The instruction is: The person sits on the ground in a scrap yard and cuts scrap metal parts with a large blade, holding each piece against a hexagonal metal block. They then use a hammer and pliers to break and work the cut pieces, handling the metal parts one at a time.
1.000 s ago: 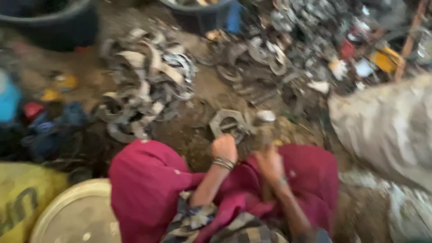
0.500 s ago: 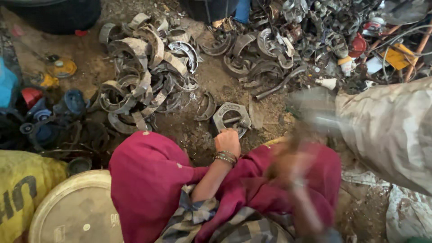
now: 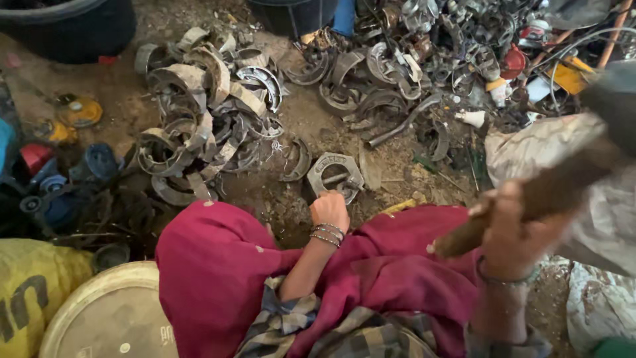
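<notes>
Dirt floor (image 3: 291,126) lying strewn with curved scrap metal | left hand (image 3: 329,211) at centre frame pressing closed on hexagonal metal ring (image 3: 335,175) | right hand (image 3: 513,232) at right gripping raised wooden handle (image 3: 530,199), fingers wrapped tight.

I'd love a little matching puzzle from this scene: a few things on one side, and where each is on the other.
Things:
1. left hand
2. right hand
3. pale round lid
4. yellow sack

Places:
A. raised, gripping a wooden handle
B. bottom left corner
C. on a hexagonal metal part on the ground
D. just left of the red cloth

Pairs: 1-C, 2-A, 3-D, 4-B
</notes>
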Demonstrator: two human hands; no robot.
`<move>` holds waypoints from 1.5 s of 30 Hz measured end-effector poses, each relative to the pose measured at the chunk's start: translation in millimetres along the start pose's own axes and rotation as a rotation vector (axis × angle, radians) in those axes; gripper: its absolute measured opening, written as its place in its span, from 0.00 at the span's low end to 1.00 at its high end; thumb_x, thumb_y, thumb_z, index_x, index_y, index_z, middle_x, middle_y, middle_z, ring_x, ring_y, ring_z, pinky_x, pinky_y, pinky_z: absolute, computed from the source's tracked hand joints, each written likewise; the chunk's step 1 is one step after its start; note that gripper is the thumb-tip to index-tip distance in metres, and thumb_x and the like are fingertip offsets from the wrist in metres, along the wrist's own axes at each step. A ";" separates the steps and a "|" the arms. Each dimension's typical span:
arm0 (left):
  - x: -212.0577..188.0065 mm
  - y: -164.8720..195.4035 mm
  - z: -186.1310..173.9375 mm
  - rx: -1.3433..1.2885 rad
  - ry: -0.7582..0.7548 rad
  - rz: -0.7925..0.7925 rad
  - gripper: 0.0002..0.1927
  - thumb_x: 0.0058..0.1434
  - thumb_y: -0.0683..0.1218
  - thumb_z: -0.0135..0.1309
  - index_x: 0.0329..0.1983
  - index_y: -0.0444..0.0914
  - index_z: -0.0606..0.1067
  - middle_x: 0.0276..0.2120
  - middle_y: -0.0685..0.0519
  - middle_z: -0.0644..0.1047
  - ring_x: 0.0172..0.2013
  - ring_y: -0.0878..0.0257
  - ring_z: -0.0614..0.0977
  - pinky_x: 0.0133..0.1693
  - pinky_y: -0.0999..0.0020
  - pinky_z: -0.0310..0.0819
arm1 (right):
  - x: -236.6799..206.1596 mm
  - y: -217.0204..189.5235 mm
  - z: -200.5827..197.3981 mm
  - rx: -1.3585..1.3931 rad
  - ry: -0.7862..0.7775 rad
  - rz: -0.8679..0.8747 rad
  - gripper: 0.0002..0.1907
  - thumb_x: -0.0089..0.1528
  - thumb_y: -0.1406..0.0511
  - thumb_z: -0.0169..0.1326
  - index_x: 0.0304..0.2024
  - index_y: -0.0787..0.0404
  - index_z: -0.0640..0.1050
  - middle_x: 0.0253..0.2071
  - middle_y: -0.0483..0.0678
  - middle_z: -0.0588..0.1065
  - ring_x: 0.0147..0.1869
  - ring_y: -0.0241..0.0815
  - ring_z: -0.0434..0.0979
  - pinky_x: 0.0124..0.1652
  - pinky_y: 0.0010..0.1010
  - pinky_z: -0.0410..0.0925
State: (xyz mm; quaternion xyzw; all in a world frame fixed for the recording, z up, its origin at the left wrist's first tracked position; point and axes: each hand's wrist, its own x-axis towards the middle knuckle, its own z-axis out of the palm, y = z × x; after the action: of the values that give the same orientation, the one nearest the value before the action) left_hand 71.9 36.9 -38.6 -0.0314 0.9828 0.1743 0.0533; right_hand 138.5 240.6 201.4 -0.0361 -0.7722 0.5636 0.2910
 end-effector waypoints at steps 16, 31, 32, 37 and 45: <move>8.8 -7.5 19.4 -0.025 0.118 0.040 0.03 0.57 0.43 0.57 0.33 0.40 0.80 0.32 0.46 0.81 0.34 0.51 0.86 0.34 0.56 0.81 | -31.3 83.9 26.3 -0.383 -0.172 0.373 0.15 0.62 0.65 0.60 0.44 0.68 0.71 0.28 0.54 0.77 0.27 0.46 0.79 0.24 0.37 0.72; 4.5 -5.5 26.4 0.036 0.086 0.039 0.07 0.64 0.45 0.54 0.33 0.42 0.81 0.31 0.49 0.83 0.34 0.54 0.86 0.34 0.57 0.81 | -89.1 169.8 86.6 -0.687 -0.466 0.204 0.19 0.60 0.58 0.59 0.43 0.64 0.71 0.29 0.61 0.76 0.32 0.63 0.78 0.31 0.52 0.70; 9.4 -6.3 24.8 0.031 0.106 0.052 0.09 0.65 0.46 0.53 0.31 0.43 0.81 0.31 0.50 0.83 0.35 0.54 0.85 0.35 0.56 0.81 | -81.7 166.8 88.1 -0.597 -0.406 0.279 0.22 0.57 0.58 0.61 0.44 0.67 0.70 0.27 0.62 0.76 0.31 0.64 0.79 0.30 0.53 0.71; 7.7 -7.4 21.5 0.043 0.108 0.075 0.05 0.60 0.44 0.55 0.32 0.44 0.81 0.32 0.50 0.83 0.34 0.54 0.86 0.33 0.58 0.81 | -25.6 69.5 23.8 -0.426 -0.230 0.263 0.07 0.64 0.67 0.57 0.42 0.63 0.79 0.29 0.49 0.80 0.28 0.37 0.80 0.27 0.31 0.74; -0.8 -2.5 21.0 0.060 0.076 0.025 0.05 0.56 0.44 0.56 0.33 0.43 0.81 0.33 0.49 0.82 0.35 0.54 0.86 0.34 0.59 0.81 | -10.4 36.5 7.3 0.029 0.136 -0.361 0.17 0.65 0.68 0.56 0.51 0.73 0.70 0.31 0.56 0.76 0.30 0.52 0.78 0.27 0.37 0.73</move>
State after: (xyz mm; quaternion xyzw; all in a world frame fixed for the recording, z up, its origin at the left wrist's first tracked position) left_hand 74.8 41.8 -59.0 -0.0240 0.9892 0.1441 0.0145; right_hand 133.6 243.6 163.2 0.0691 -0.7366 0.5096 0.4393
